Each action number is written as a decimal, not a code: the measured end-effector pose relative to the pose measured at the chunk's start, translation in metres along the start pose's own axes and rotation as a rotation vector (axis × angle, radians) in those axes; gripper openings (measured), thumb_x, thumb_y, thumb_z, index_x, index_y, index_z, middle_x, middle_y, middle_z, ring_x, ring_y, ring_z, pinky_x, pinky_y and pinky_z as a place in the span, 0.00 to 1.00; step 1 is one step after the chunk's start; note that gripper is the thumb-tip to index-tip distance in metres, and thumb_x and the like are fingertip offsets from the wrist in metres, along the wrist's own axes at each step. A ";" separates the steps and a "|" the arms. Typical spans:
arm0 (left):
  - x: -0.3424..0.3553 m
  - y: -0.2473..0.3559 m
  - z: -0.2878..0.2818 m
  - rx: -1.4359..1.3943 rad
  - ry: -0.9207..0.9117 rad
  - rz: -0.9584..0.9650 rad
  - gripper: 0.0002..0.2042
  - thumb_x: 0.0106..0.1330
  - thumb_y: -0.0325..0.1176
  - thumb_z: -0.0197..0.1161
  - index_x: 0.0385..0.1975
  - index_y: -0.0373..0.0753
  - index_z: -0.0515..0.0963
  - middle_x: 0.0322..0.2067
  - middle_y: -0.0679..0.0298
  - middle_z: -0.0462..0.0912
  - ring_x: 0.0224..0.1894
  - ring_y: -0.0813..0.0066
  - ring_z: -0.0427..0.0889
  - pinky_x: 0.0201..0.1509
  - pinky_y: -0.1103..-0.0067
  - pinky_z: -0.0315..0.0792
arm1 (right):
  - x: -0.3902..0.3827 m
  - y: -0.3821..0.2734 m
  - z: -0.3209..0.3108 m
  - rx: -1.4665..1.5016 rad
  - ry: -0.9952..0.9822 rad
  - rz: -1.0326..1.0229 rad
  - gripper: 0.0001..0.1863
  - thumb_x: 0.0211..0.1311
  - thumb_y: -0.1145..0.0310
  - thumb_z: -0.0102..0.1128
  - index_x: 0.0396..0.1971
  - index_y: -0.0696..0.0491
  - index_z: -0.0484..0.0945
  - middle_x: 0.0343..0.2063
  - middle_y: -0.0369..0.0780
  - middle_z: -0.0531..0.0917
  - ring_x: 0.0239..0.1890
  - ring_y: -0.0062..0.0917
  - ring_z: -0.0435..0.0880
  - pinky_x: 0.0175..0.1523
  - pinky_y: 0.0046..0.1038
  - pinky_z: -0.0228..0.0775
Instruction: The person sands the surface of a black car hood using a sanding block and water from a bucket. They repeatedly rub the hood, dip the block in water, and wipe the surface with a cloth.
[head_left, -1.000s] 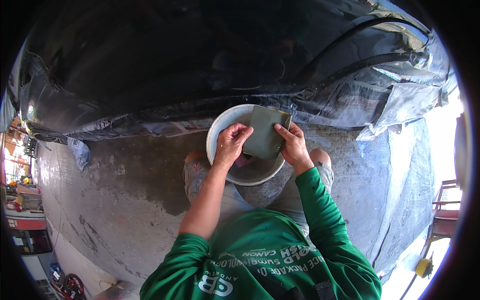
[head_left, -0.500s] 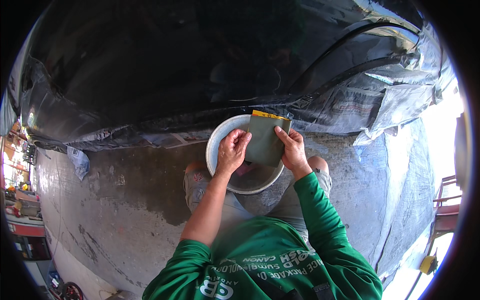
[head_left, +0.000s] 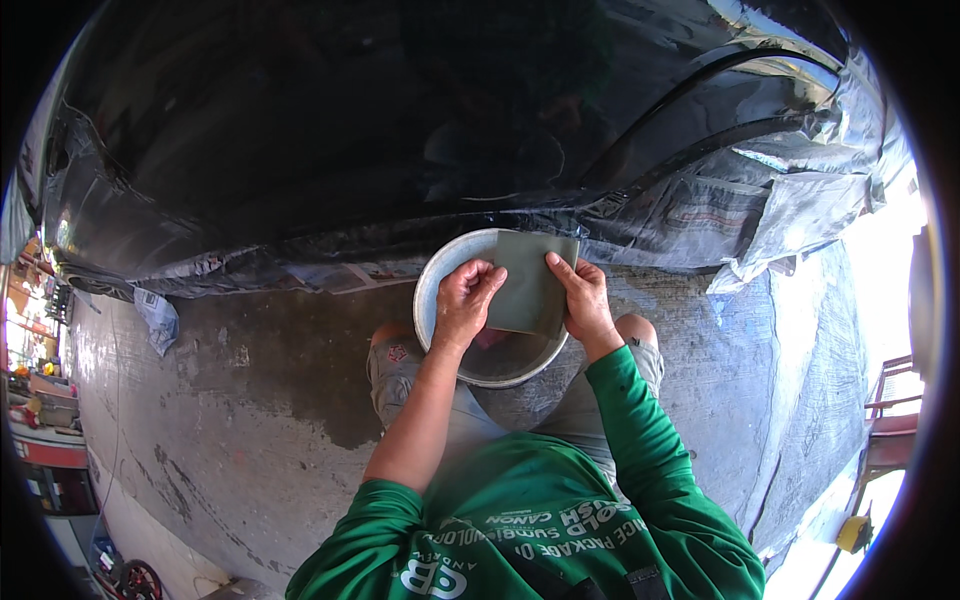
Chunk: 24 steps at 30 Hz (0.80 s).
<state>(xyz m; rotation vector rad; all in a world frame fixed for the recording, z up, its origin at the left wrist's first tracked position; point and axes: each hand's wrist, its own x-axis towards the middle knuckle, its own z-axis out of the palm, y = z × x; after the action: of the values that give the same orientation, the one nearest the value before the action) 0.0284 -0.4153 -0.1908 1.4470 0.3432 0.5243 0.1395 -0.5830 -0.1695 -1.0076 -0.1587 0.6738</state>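
A grey-green, squarish sheet of sandpaper (head_left: 533, 285) is held upright over a round, pale metal basin (head_left: 428, 290). My right hand (head_left: 583, 298) grips its right edge, thumb on the front and fingers behind. At the left edge, my left hand (head_left: 467, 302) is closed, with its fingers curled and the thumb against the sheet. Below the sheet, something dark reddish (head_left: 490, 338) shows in the basin, partly hidden. The basin stands between my knees.
A glossy black car body (head_left: 300, 120) rises just beyond the basin. Masking paper and plastic (head_left: 800, 215) hang along its lower edge. The concrete floor (head_left: 250, 420) has a dark wet patch at left. A reddish chair (head_left: 893, 420) stands at far right, shelves of items at far left.
The yellow strip with print that stuck out above the sandpaper no longer shows. The sheet's top now sits more level; both hands have stayed nearly in place.
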 end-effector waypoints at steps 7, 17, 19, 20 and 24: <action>0.001 -0.011 -0.001 -0.108 0.060 0.055 0.07 0.72 0.29 0.74 0.35 0.34 0.82 0.30 0.71 0.84 0.34 0.89 0.78 0.42 0.86 0.75 | 0.002 0.002 -0.020 0.014 -0.002 0.018 0.15 0.76 0.61 0.67 0.39 0.60 0.84 0.35 0.36 0.86 0.35 0.16 0.83 0.41 0.21 0.77; 0.010 0.016 -0.016 -0.176 -0.150 -0.136 0.09 0.75 0.29 0.70 0.50 0.38 0.81 0.39 0.71 0.85 0.42 0.84 0.82 0.46 0.83 0.75 | 0.007 -0.003 -0.027 -0.251 -0.105 -0.037 0.11 0.75 0.66 0.68 0.34 0.58 0.88 0.32 0.33 0.89 0.32 0.13 0.83 0.39 0.20 0.77; 0.018 0.009 -0.019 -0.132 -0.127 -0.110 0.12 0.75 0.30 0.70 0.54 0.37 0.81 0.44 0.70 0.85 0.44 0.84 0.82 0.49 0.81 0.77 | 0.009 -0.003 -0.027 -0.253 -0.123 -0.041 0.12 0.75 0.66 0.68 0.35 0.59 0.89 0.32 0.32 0.89 0.32 0.13 0.83 0.39 0.20 0.76; 0.020 0.005 -0.018 -0.166 -0.094 -0.020 0.17 0.73 0.34 0.72 0.58 0.37 0.81 0.51 0.66 0.86 0.47 0.77 0.84 0.55 0.74 0.78 | 0.010 -0.003 -0.027 -0.405 -0.143 -0.086 0.11 0.75 0.66 0.68 0.36 0.59 0.89 0.31 0.32 0.90 0.31 0.13 0.83 0.38 0.21 0.76; 0.027 0.053 -0.002 0.466 -0.127 0.399 0.25 0.66 0.41 0.77 0.61 0.41 0.81 0.54 0.60 0.86 0.56 0.59 0.85 0.62 0.67 0.77 | 0.004 -0.021 -0.011 -0.907 -0.208 -0.294 0.13 0.72 0.63 0.71 0.38 0.59 0.89 0.25 0.40 0.88 0.27 0.20 0.84 0.35 0.28 0.76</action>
<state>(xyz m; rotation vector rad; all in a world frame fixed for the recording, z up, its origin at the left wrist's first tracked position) 0.0429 -0.3973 -0.1364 2.0108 0.0704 0.6977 0.1566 -0.5962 -0.1591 -1.7301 -0.8322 0.4222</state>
